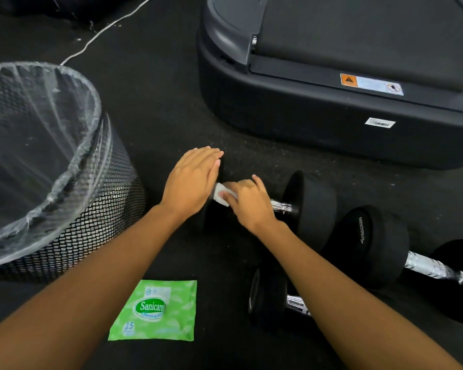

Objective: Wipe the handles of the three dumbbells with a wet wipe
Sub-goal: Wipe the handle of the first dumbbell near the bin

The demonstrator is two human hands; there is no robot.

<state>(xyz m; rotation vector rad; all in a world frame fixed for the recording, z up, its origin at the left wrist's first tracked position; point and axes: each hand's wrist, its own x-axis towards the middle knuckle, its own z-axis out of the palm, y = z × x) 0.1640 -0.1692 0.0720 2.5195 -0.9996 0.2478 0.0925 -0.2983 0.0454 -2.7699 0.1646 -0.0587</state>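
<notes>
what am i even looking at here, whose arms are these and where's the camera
No machine here: these are a person's two bare arms, filmed by one camera worn on their head, looking down at a dark gym floor. The left hand lies flat over one end of the first dumbbell. The right hand holds a white wet wipe against its metal handle. A second dumbbell lies to the right, a third dumbbell nearer the person. Also there: a green wipe pack, a lined mesh bin and a treadmill base.
</notes>
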